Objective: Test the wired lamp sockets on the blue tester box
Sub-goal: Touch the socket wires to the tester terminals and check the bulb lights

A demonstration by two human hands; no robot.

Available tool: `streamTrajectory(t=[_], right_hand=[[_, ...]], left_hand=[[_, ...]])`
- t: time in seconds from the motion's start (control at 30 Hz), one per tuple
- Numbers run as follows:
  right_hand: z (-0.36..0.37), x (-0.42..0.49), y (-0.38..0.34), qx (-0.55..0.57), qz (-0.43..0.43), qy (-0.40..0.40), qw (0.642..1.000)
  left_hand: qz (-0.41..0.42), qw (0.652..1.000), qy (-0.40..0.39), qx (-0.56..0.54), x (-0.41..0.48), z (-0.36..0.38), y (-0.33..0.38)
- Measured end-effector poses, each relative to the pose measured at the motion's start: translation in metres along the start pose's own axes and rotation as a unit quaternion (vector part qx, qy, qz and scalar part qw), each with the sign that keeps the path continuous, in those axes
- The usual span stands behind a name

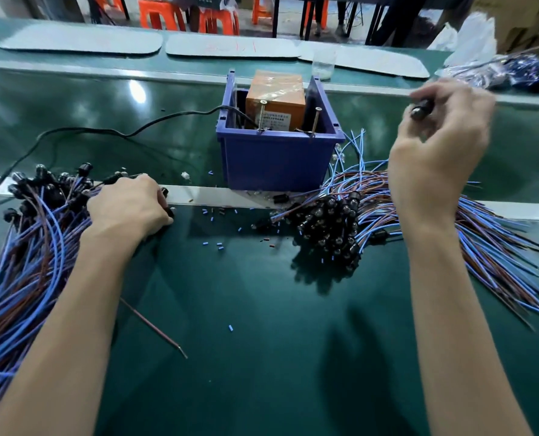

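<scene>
one socket, seemingly, in right hand

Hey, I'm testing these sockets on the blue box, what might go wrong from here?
The two bare screws on the box rim stand close together; a finger or wire across both may shock or short.
The right hand holds a socket high; its wires could snag the tangled right pile.
The left hand grips a second socket by the left pile; tested and untested might get mixed.
</scene>
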State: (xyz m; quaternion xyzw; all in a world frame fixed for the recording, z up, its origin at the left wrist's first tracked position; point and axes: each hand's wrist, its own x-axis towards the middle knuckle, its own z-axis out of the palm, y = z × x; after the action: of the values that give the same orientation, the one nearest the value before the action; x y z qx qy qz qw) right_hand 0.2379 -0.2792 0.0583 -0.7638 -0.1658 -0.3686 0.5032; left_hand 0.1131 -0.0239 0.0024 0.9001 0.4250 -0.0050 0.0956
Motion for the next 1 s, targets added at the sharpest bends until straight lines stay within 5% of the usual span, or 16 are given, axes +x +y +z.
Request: streamTrajectory(t=[0.07, 0.13, 0.23, 0.37, 0.47, 0.53, 0.6, 0.7, 0.87, 1.0], right_hand=[[0.003, -0.005, 0.011, -0.105, 0.054, -0.162, 0.98], [0.003, -0.007, 0.019, -0.181, 0.118, -0.336, 0.917], [0.0, -0.011, 0.02, -0.185, 0.167, -0.45, 0.858], [-0.005, -0.004, 0.017, -0.17, 0.142, -0.387, 0.895], [-0.008, -0.002, 0.002, -0.085, 0.111, -0.369, 0.919], [-0.015, -0.003, -0.017, 0.102, 0.143, -0.437, 0.882], [-0.017, -0.007, -0.03, 0.253, 0.165, -0.515, 0.803], [-0.01, -0.017, -0.038, 0.289, 0.136, -0.564, 0.762], [-0.002, -0.016, -0.04, 0.303, 0.175, -0.408, 0.843], [-0.005, -0.008, -0.038, 0.322, 0.16, -0.318, 0.877]], left_hand=[[0.003, 1.0, -0.003, -0.006, 0.0, 0.001, 0.001], [0.009, 1.0, -0.003, -0.009, -0.002, -0.001, 0.002], [0.03, 0.999, 0.016, -0.016, -0.007, -0.005, 0.008], [0.093, 0.991, 0.057, -0.082, -0.015, -0.017, 0.02], [0.194, 0.943, 0.018, -0.271, -0.031, -0.031, 0.034], [0.253, 0.853, -0.058, -0.453, -0.051, -0.044, 0.047], [0.313, 0.777, -0.096, -0.538, -0.068, -0.05, 0.059], [0.338, 0.724, -0.113, -0.59, -0.083, -0.046, 0.077], [0.254, 0.732, 0.007, -0.633, -0.089, -0.041, 0.089], [0.206, 0.757, -0.264, -0.562, -0.088, -0.048, 0.087]])
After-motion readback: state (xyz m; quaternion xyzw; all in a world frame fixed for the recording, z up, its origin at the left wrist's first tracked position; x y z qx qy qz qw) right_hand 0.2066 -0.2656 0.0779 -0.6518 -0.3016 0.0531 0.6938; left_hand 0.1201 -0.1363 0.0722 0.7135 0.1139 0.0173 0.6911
